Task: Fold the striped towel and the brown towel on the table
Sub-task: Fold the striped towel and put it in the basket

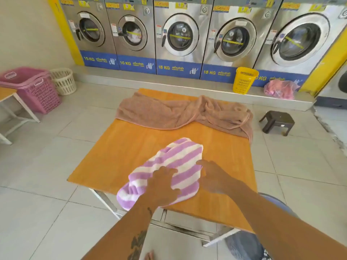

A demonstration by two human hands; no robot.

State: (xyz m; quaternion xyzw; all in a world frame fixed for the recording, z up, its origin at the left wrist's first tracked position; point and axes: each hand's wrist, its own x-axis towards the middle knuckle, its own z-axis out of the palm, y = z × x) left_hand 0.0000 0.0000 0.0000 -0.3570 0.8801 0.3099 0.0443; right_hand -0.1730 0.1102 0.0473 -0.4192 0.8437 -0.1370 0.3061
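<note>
The striped towel (178,156) is lying bunched in the lower centre of the frame, its near corner hanging over the front edge of the table (112,156). The left hand (162,186) is resting on it with fingers bent; I cannot tell whether it is pinching cloth. The right hand (212,178) is spreading wide at the towel's right edge. The brown towel (159,113) is sprawling crumpled at upper centre. A careless tug risks dragging the overhanging towel to the floor.

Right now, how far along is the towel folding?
Nothing looks finished. In hand: the striped towel lies bunched at the near edge of the table, left hand on it, right hand at its side. Left: the brown towel, rumpled across the far side.
</note>
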